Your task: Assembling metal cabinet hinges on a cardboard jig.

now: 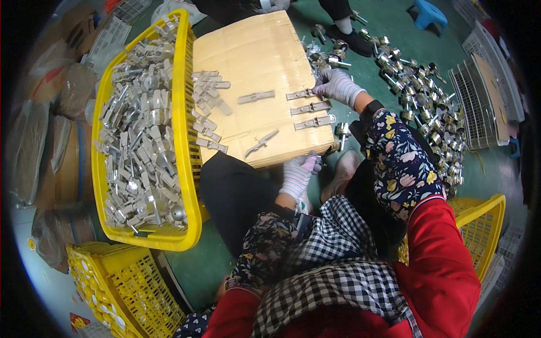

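Observation:
My right hand (341, 88), in a striped knit glove, is at the right edge of a cardboard-covered work surface (248, 50). Its fingers close at the end of the topmost grey lever-shaped piece (300, 94). Two similar pieces, a middle one (311, 107) and a lower one (314, 123), lie below it in a row. My left hand (297, 179), gloved alike, is low at the board's front edge, fingers curled around something mostly hidden. Two more grey pieces, one flat (256, 97) and one slanted (261, 143), lie mid-board, with a loose heap (209, 93) at the left.
A yellow basket (194, 211) full of grey pieces stands at the left. Many metal parts with bolts (420, 96) cover the green floor at the right. Other yellow baskets (138, 281) flank me. Another person's shoe (356, 42) and a blue stool (429, 16) are beyond the board.

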Demonstrator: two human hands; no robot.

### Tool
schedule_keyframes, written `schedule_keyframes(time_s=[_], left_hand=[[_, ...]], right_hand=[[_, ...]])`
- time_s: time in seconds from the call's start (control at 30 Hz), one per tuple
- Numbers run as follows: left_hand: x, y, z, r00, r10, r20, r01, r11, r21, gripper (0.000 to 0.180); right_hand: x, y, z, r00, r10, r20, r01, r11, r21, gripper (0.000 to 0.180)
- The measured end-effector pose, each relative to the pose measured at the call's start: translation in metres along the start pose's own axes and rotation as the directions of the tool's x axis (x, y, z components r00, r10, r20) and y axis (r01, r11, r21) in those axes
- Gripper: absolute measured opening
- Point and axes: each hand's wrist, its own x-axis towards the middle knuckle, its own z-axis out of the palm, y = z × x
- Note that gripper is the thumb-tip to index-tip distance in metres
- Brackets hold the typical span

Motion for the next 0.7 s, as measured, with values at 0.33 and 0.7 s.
schedule_keyframes(time_s=[0.33, 0.7], left_hand=[[0.006, -0.010, -0.010, 0.965, 0.253, 0.072, -0.264, 0.928, 0.264, 0.021], [-0.003, 0.005, -0.002, 0.998, -0.060, 0.031, 0.062, 0.995, -0.073, 0.018]], right_hand=[[-0.068, -0.103, 0.066, 0.669, -0.729, 0.143, 0.675, 0.517, -0.527, 0.011], [0.003, -0.047, -0.018, 0.967, -0.249, -0.056, 0.252, 0.966, 0.053, 0.020]])
